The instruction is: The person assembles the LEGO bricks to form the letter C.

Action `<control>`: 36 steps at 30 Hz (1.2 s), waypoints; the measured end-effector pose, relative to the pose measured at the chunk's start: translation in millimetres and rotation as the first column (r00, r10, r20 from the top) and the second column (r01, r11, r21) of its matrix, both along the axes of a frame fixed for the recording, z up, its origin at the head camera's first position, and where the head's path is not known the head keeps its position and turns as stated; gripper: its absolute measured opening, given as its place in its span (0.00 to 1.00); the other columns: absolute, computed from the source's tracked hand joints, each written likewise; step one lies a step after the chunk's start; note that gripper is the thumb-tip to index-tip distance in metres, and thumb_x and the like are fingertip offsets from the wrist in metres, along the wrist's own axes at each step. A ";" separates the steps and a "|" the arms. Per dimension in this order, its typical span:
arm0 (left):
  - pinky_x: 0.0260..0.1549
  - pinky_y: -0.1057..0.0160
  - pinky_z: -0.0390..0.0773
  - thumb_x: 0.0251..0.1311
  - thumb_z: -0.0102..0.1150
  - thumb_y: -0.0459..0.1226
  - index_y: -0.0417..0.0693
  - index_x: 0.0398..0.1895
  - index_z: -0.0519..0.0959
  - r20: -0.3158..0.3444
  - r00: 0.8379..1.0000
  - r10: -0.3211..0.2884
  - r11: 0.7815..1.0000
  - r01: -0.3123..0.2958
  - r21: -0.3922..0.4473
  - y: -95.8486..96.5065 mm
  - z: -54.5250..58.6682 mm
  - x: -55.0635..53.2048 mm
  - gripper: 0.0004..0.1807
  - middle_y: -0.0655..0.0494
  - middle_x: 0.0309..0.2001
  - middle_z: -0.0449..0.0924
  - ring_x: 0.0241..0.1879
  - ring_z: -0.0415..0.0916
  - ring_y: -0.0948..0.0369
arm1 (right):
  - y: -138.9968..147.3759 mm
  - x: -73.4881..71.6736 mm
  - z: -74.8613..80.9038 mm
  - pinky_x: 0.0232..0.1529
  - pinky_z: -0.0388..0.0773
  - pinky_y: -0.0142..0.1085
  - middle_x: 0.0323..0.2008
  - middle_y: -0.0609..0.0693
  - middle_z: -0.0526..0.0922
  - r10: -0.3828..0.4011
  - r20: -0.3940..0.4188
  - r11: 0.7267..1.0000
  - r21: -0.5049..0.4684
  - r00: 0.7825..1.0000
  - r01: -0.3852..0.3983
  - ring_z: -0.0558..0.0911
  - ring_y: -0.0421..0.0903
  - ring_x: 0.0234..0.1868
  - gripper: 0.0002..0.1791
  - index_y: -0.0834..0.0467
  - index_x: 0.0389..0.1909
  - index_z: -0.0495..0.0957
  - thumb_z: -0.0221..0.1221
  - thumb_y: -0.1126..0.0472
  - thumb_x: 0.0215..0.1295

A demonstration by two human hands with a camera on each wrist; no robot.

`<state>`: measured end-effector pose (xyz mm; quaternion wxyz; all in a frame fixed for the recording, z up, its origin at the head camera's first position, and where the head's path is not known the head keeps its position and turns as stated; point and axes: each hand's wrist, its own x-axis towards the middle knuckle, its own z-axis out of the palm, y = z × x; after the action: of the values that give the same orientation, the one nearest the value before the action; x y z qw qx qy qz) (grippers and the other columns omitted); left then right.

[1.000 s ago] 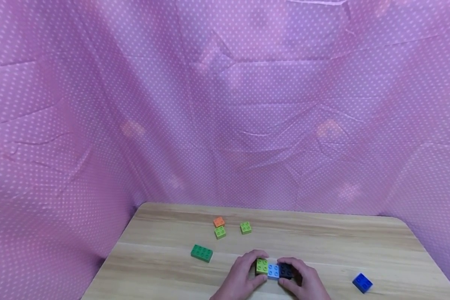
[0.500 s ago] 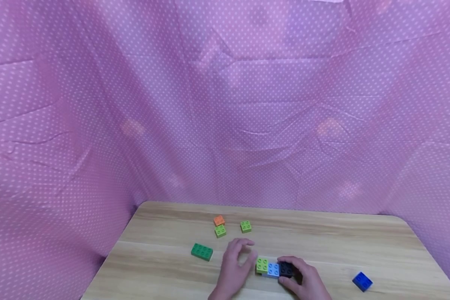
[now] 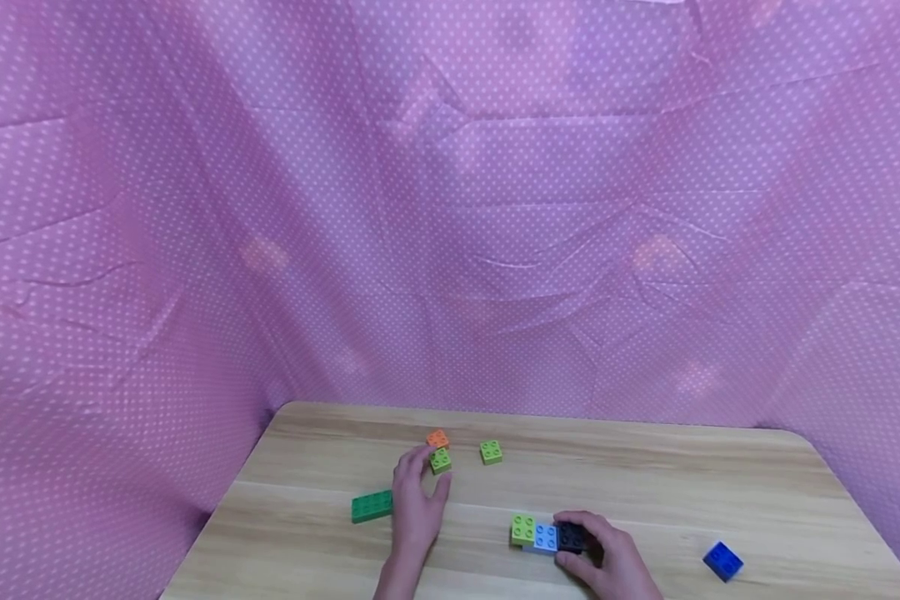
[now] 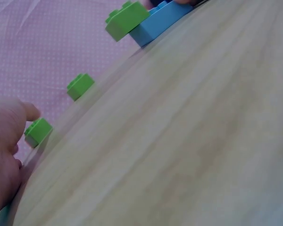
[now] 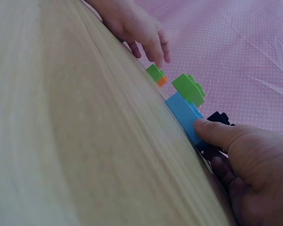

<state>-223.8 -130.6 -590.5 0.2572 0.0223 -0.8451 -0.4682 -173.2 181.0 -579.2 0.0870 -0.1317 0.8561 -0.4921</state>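
My left hand [image 3: 417, 507] reaches over the table with relaxed, spread fingers. Its thumb and fingertips are right beside a lime-green toy brick [image 3: 440, 462], which sits against an orange brick [image 3: 437, 438]. A dark green eight-stud brick [image 3: 372, 507] lies by the outer side of this hand, partly covered by it. My right hand [image 3: 610, 557] grips a joined row of bricks at its right end, thumb on the near side. That row has a light blue brick [image 5: 184, 115] below, a lime brick [image 5: 188, 89] overhanging its left end and a black brick [image 3: 571, 536] at the right.
Another lime brick [image 3: 491, 452] stands alone toward the back of the wooden table [image 3: 645, 475]. A dark blue brick [image 3: 723, 562] lies to the right of my right hand. Pink dotted cloth [image 3: 450, 250] hangs behind and along both sides of the table.
My left hand has let go of the joined bricks and moved left and back to the lime brick. The dark green brick has shifted left and turned. My right hand keeps its grip.
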 end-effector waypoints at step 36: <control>0.56 0.55 0.84 0.66 0.71 0.33 0.53 0.56 0.81 -0.137 0.791 -0.597 0.745 0.609 0.273 44.4 8.5 25.7 0.17 0.51 0.60 0.83 0.58 0.82 0.55 | -4.7 2.6 4.6 0.50 0.81 0.32 0.57 0.46 0.86 -0.131 -0.016 0.991 -0.009 0.991 0.131 0.83 0.42 0.53 0.28 0.48 0.61 0.82 0.77 0.57 0.59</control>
<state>-198.1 -86.2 -582.0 0.1028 -0.2221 -0.7193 -0.6501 -170.6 176.3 -574.5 0.0469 -0.0795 0.8618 -0.4988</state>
